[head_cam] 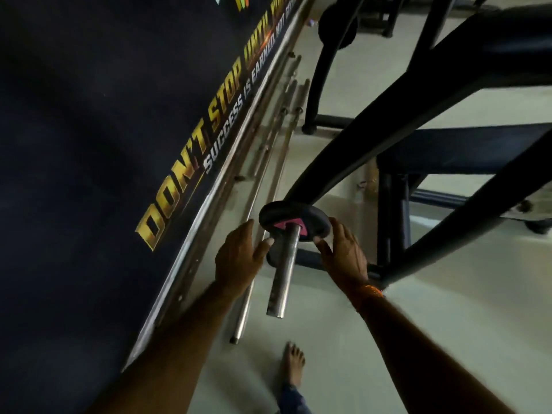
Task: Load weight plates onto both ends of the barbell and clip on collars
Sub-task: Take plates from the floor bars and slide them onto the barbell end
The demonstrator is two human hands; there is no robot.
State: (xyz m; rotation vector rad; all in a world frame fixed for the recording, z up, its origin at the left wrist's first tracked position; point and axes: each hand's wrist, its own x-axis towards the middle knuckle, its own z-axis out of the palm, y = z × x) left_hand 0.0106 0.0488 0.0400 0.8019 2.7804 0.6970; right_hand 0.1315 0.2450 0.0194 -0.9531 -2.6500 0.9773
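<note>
A small black weight plate (310,218) with a pink centre label sits on the steel sleeve of the barbell (282,276), whose free end points toward me. My left hand (240,258) is at the plate's left edge, fingers spread, fingertips touching it. My right hand (343,252) is at the plate's right edge, fingers spread against the rim. A second dark plate shows partly behind the sleeve, below the first. No collar is visible.
A black bench frame (388,115) crosses diagonally above the plate. A dark banner (104,144) with gold lettering fills the left. Several bare steel bars (268,162) lie on the floor along the banner. My bare foot (294,366) stands on the pale floor below.
</note>
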